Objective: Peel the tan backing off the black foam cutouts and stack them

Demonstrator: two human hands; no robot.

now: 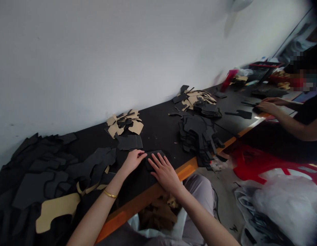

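My right hand (pixel 163 169) lies flat with fingers spread on a black piece (pixel 156 153) near the table's front edge. At that piece's left side is my left hand (pixel 134 160), thumb and fingertips brought together; what they hold, if anything, is too small to make out. Just behind my left hand lie dark cut pieces (pixel 130 141), and beyond them a small pile of tan pieces (pixel 135 125). A large heap of black pieces (pixel 37 184) covers the left of the table. To the right stands a stack of black cut pieces (pixel 198 131).
The black table (pixel 158 128) has an orange front edge. Farther right, another person's hands (pixel 268 105) work beside a black piece (pixel 241 114). Below are a lined container of brown scraps (pixel 160 213), a red chair (pixel 247 164) and clear plastic bags (pixel 289 201).
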